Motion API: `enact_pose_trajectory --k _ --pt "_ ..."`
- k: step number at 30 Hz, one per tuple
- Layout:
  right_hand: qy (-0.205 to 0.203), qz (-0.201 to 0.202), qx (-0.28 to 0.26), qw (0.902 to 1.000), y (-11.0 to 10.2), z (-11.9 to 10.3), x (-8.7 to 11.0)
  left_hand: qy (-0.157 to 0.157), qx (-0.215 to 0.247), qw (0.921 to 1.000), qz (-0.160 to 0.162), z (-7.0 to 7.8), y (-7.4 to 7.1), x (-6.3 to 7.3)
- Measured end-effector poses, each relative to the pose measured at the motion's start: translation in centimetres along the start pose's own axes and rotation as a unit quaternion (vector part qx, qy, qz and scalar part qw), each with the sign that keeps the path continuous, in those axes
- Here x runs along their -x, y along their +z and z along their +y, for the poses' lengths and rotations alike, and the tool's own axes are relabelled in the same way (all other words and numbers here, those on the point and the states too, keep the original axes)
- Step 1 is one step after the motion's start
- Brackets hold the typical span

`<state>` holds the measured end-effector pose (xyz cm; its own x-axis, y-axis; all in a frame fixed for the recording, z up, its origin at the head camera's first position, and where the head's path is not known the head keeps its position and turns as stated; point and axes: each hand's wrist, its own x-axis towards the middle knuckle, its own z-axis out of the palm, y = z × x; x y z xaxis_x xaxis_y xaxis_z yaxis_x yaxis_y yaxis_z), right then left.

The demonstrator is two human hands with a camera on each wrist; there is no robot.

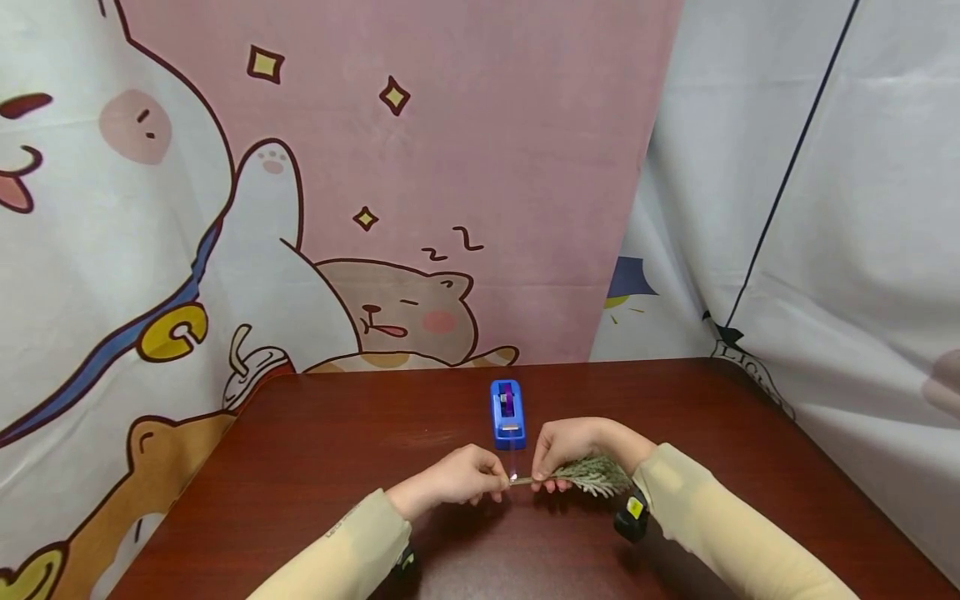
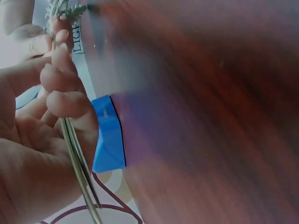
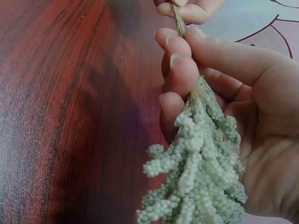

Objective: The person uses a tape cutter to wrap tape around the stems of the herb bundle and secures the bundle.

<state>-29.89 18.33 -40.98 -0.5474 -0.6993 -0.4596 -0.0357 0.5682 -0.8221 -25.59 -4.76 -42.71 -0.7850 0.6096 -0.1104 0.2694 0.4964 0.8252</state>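
Observation:
A bunch of sprigs (image 3: 198, 158) with pale green beaded heads lies across both hands, its stems (image 2: 77, 158) pointing left. My left hand (image 1: 465, 475) pinches the stems between thumb and fingers, and the stem ends stick out past the palm. Just below the heads, my right hand (image 1: 570, 446) grips the same stems with curled fingers. A short stretch of stem (image 1: 521, 481) shows between the hands. From the blue tape dispenser (image 1: 508, 417) behind them, a faint clear strip of tape (image 1: 513, 462) seems to run to that stretch; whether it sticks there I cannot tell.
The dark reddish wooden table (image 1: 337, 450) reaches back to a pink cartoon curtain (image 1: 487, 167). White cloth (image 1: 840, 250) hangs along the right side. A dark wrist camera (image 1: 631, 517) sits under the right wrist, close to the sprig heads.

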Motion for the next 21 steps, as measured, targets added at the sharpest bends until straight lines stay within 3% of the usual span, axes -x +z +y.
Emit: enact_pose_trajectory --k 13,21 --pt "-0.02 0.055 0.048 0.9972 0.6 -0.2 0.7 -0.046 0.085 0.993 -0.068 -1.3 -1.4 0.4" --pt "-0.005 0.058 0.061 0.9964 0.6 -0.3 0.7 -0.049 0.077 0.995 -0.039 -1.4 -1.5 0.2"
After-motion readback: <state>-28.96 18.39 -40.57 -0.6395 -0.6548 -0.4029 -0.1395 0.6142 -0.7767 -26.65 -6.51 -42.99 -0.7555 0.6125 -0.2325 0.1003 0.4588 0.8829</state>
